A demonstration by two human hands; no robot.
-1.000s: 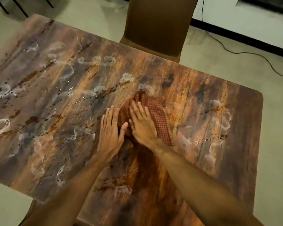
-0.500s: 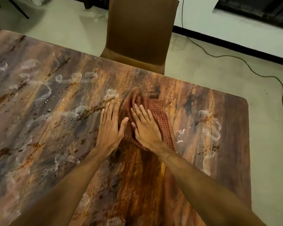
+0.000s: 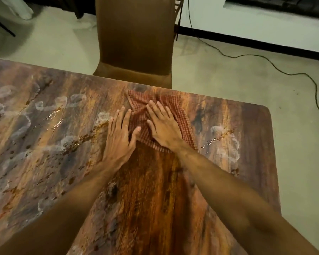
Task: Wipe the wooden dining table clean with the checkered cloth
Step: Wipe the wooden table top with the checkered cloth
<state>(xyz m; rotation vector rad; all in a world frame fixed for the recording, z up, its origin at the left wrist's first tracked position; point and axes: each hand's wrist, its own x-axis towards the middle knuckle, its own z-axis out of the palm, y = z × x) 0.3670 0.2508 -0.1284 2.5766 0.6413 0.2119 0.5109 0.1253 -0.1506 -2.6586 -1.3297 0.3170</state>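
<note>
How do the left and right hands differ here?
The right hand lies on the checkered cloth; the left hand lies mostly on bare table, only its thumb side touching cloth. The right hand also reaches farther than the left hand. Both lie flat, fingers straight.

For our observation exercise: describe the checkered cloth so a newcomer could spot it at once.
Find the wooden table, then its far edge before the brown chair. There the checkered cloth lies under the flat right hand, the left hand at its edge. It alone is red gridded fabric.
</note>
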